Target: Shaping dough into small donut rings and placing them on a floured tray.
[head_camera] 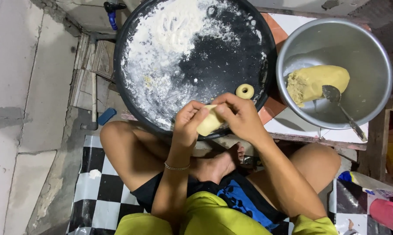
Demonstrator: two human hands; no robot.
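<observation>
Both hands meet over the near rim of a round black tray [231,65] dusted with white flour. My left hand [188,124] and my right hand [240,116] pinch a small pale yellow piece of dough [209,123] between the fingers. A ring-shaped piece of dough [244,91] lies on the tray just beyond my right hand. To the right, a metal bowl [361,43] holds a big lump of yellow dough [318,82] and a metal spoon [342,109].
I sit cross-legged on a black-and-white checkered mat [96,187]. The tray and bowl rest on a low tiled stand [292,126]. A concrete floor [18,109] lies to the left, with a small blue object [106,115] by the tray. Packages [379,196] lie at the lower right.
</observation>
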